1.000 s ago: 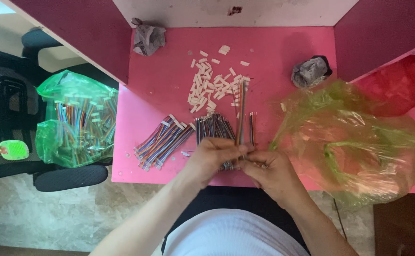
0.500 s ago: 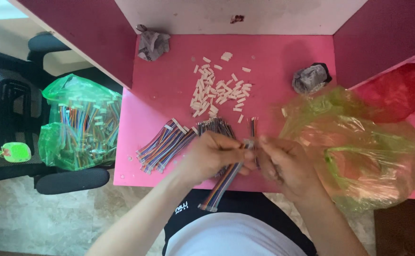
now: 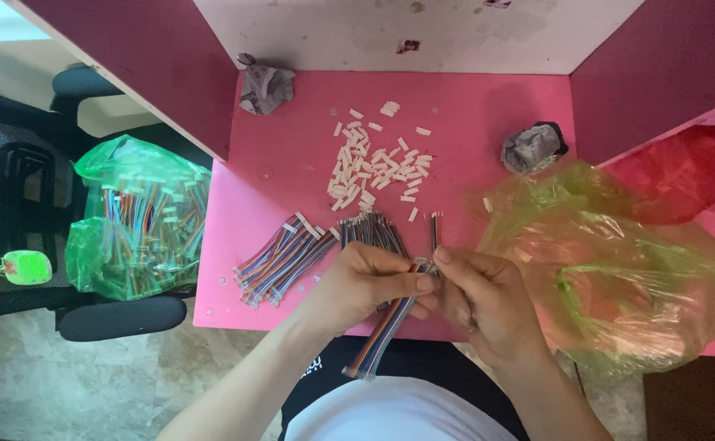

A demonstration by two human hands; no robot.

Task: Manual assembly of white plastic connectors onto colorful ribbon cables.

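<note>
Multicoloured ribbon cable is pinched at its top end between the left hand and right hand – both closed on it – over the desk's front edge, near white connectors, so its tip stays steady.

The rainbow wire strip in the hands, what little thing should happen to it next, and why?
Probably a white connector gets picked from the pile. Both the left hand and right hand pinch the rainbow wire strip at its top end, which looks bare, though fingers partly hide it.
</note>
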